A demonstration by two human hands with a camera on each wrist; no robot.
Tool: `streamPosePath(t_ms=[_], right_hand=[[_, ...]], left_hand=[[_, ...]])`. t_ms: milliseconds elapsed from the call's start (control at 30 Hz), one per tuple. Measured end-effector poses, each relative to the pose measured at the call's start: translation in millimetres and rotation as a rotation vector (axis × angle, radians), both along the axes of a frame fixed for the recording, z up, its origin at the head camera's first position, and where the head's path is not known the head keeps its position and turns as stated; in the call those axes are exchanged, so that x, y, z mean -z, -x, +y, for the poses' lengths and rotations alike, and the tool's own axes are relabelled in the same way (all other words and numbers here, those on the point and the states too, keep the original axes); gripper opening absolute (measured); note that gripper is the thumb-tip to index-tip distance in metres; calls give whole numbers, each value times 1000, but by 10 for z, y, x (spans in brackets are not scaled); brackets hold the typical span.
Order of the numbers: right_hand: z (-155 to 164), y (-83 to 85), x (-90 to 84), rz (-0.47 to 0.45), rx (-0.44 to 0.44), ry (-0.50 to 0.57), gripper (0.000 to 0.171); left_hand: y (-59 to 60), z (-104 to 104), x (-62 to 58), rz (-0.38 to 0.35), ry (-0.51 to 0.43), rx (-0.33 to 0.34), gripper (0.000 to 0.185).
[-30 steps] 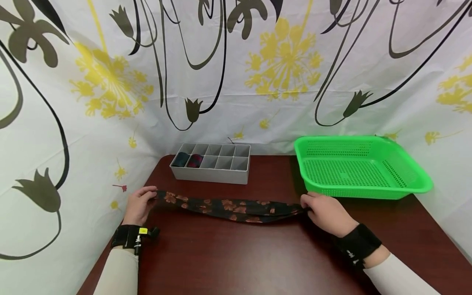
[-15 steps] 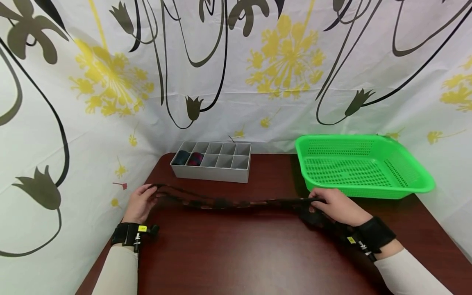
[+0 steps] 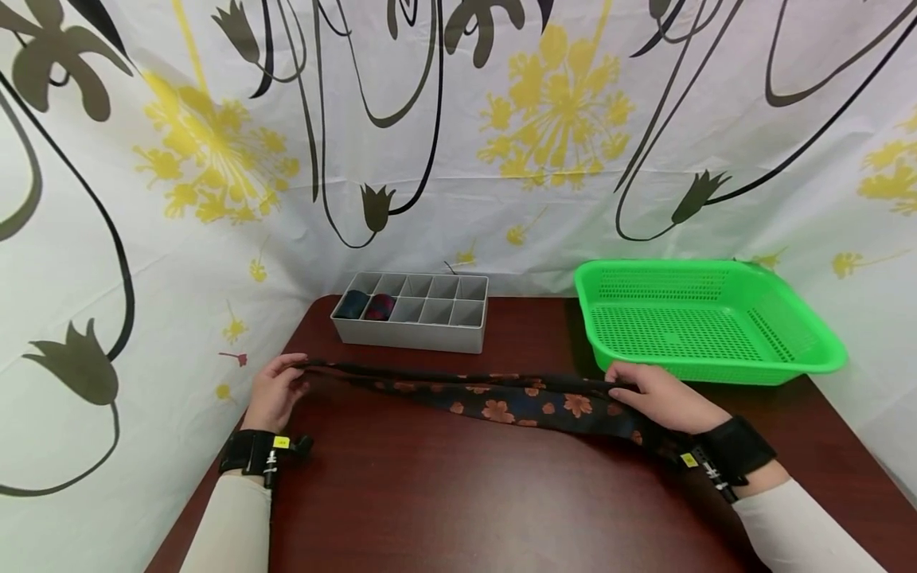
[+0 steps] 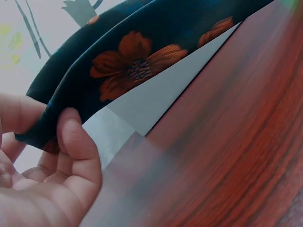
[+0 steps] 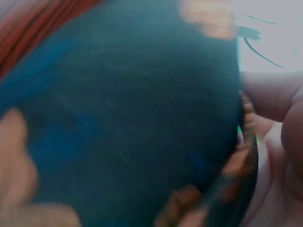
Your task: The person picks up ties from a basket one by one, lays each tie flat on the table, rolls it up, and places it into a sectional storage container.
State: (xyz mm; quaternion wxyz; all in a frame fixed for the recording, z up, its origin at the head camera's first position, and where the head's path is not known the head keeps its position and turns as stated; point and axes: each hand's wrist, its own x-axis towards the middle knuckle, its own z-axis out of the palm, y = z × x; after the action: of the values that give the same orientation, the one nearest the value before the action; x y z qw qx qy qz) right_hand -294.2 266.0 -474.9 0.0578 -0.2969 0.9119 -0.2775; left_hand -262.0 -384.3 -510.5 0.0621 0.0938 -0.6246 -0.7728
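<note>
A dark necktie [image 3: 501, 402] with orange flowers stretches between both hands over the table. At its narrower left part, my left hand [image 3: 274, 390] pinches the fabric between thumb and fingers; the left wrist view shows two layers of the necktie [image 4: 137, 61] there. My right hand [image 3: 662, 398] pinches the upper edge of the wider part, in front of the green basket. From that hand the cloth droops under the wrist, where its end is hidden. In the right wrist view the blurred necktie [image 5: 123, 113] fills most of the picture, beside the fingers [image 5: 270, 94].
A grey divided box [image 3: 411, 336] stands at the back left, with a dark teal roll [image 3: 353, 305] and a red-and-dark roll [image 3: 380, 307] in its front left compartments. The green plastic basket [image 3: 709, 372] sits at the back right of the brown table [image 3: 458, 493]. Patterned curtains enclose the table.
My right hand has moved to the right and turned along the necktie. The cloth was edge-on half a second ago; now its flowered face shows. My left hand has hardly moved.
</note>
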Motion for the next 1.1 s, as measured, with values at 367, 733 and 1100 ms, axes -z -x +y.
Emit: streamPosePath(t_ms=[367,733,1100], right_hand=[[-156,-237,-307,243,-111,-169,36],[-273,-339,-257,441,-56,-292,48],[-52,-93,-79,61,-111,-3,39]], left_hand=[[-22,6,-61,162,-262,-3,53],[15,-14,60,195,-227,15,53],[21,-19,158,56,57,31,29]])
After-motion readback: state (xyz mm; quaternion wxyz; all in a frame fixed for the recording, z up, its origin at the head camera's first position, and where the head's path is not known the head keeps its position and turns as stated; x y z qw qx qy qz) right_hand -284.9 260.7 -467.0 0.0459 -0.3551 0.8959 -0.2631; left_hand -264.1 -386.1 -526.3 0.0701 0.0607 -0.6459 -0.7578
